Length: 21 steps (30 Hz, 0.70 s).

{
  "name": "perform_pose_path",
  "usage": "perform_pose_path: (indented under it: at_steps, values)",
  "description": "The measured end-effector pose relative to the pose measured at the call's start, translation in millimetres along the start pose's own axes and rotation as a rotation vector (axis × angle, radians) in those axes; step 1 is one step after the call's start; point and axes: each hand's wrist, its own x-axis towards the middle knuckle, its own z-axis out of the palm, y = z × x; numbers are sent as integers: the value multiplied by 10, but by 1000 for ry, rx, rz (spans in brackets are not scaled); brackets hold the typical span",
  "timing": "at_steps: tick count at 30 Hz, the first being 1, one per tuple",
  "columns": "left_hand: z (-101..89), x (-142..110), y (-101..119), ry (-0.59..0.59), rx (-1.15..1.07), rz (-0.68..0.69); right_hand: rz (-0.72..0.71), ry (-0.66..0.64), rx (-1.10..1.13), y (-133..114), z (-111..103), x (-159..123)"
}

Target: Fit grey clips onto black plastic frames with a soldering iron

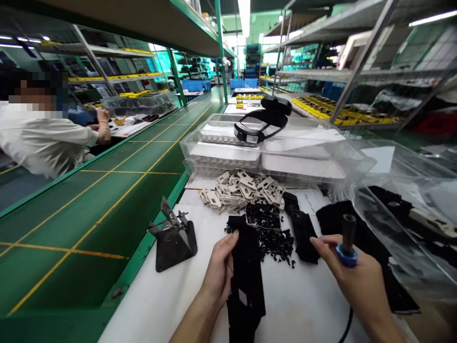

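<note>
My left hand (221,262) is closed around a long black fabric strip (246,267), which hangs toward the table's front edge and has a small grey rectangle on it. In the crook of my right hand (357,276) sits a corded tool (348,233) with a blue collar and a dark barrel pointing up; its exact kind I cannot make out. The fingertips of that hand are at the edge of a second black strip (305,233). Between the hands, small black parts (278,245) lie loose beside a shallow tray of them (264,216). Behind is a pile of beige plastic pieces (243,190).
A dark metal stand (174,247) is on the white table (139,300) at left. Clear plastic trays (221,150) carry a black headband (255,131). A green conveyor (117,190) runs alongside; a co-worker (46,138) sits beyond it. More black fabric (367,238) lies right.
</note>
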Motion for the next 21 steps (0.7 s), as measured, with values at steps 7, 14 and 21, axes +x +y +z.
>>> perform_pose_path:
  at_steps: [7,14,21]
  values:
    - [-190,59,119,180,221,79,11,-255,-197,-359,647,446]
    - [-288,107,125,200,423,167,163,-254,-176,-359,1083,482]
    - [-204,39,-65,236,598,281,271,-263,220,-415,993,493]
